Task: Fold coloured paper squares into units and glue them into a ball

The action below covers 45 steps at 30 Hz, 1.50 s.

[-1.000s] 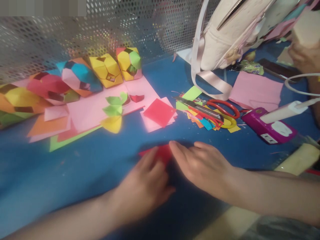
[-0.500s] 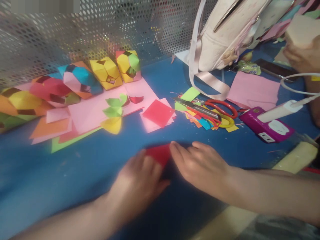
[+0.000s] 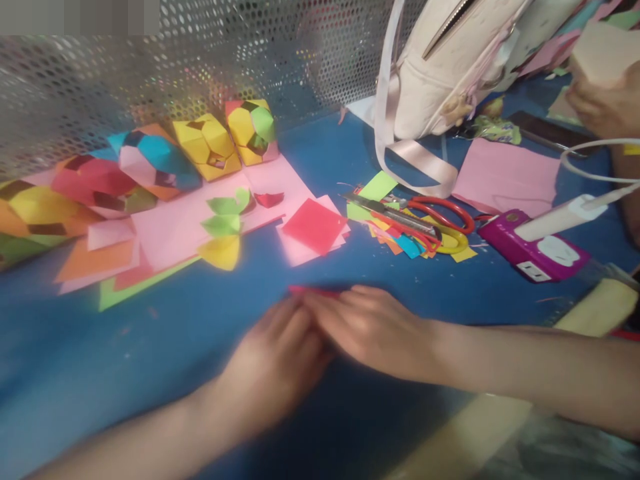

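A small red paper (image 3: 316, 291) lies on the blue table, mostly covered by my two hands, with only a thin strip showing past the fingers. My left hand (image 3: 285, 347) is closed on its near left part. Against it, my right hand (image 3: 373, 327) presses on the same paper, its fingertips touching the left fingers. Just beyond sits a red square (image 3: 316, 227) on a stack of pink squares. Folded green pieces (image 3: 223, 215), a yellow piece (image 3: 221, 252) and a small red piece (image 3: 270, 199) rest to the left of that stack.
Folded paper balls (image 3: 207, 147) line the perforated metal panel (image 3: 200, 60). Scissors (image 3: 453, 213) and a cutter (image 3: 393, 215) lie on paper scraps. A purple box (image 3: 535, 247), pink paper (image 3: 507, 173) and a white bag (image 3: 435, 80) stand right. Another person's hand (image 3: 607, 100) holds paper.
My right hand has moved left across the red paper until it meets my left hand. Less of the red paper shows now.
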Available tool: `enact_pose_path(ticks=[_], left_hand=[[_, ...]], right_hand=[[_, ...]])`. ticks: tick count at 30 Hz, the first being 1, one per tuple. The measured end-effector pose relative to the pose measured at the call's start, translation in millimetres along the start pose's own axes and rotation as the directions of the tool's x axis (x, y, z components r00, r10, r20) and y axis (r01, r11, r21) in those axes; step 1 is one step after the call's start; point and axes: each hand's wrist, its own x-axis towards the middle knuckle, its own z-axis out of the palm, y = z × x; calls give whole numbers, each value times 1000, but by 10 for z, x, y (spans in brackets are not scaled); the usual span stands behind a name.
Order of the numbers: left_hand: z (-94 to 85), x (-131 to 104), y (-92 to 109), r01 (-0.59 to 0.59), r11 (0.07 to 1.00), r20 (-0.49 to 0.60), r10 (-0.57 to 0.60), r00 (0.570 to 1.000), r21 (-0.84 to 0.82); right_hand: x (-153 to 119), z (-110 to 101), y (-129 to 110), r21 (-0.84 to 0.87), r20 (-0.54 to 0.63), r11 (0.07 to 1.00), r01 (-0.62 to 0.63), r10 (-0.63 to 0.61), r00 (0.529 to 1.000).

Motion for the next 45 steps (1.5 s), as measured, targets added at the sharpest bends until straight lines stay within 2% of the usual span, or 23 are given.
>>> enact_pose_path(ticks=[4, 8, 11, 15, 20, 22, 26, 30, 33, 36, 39, 42, 45], left_hand=[[18, -5, -63, 8, 999, 21, -9, 1000, 52], [6, 7, -136, 37, 999, 5, -37, 999, 26], [19, 17, -169, -25, 1000, -6, 25, 1000, 6], [42, 19, -189, -111, 991, -4, 112, 994, 74], [28, -4, -234, -58, 991, 48, 53, 997, 118], [20, -10, -261, -16, 996, 51, 12, 999, 84], [22, -2, -306, 60, 998, -10, -60, 998, -24], [51, 8, -320, 80, 992, -35, -84, 996, -98], [86, -4, -313, 105, 983, -47, -113, 992, -154], [119, -29, -307, 133, 964, -35, -144, 989, -231], [128, -45, -306, 190, 932, 13, -196, 981, -307], [96, -38, -307, 305, 877, 24, -320, 947, -372], [46, -18, -311, 435, 790, 21, -474, 880, -432]], right_hand=[[-13, 3, -2, 29, 57, 998, -58, 57, 997], [-11, -24, 35, 92, 105, 992, -91, 81, 991], [-11, -31, 49, 111, 141, 991, -80, 64, 988], [-55, -95, 70, 71, 204, 996, -58, 43, 978], [-114, -233, 148, 9, 263, 994, -108, 102, 959], [-112, -251, 184, 12, 235, 992, -123, 117, 965], [-80, -208, 251, 57, 136, 983, -177, 168, 976], [-35, -124, 320, 130, 138, 972, -196, 178, 974], [3, -65, 344, 198, 97, 959, -203, 187, 978], [35, -30, 334, 297, 23, 930, -216, 219, 975], [51, -24, 325, 370, -36, 889, -271, 305, 952], [51, -22, 344, 377, -84, 864, -335, 392, 916], [42, -1, 375, 369, -94, 840, -396, 458, 884]])
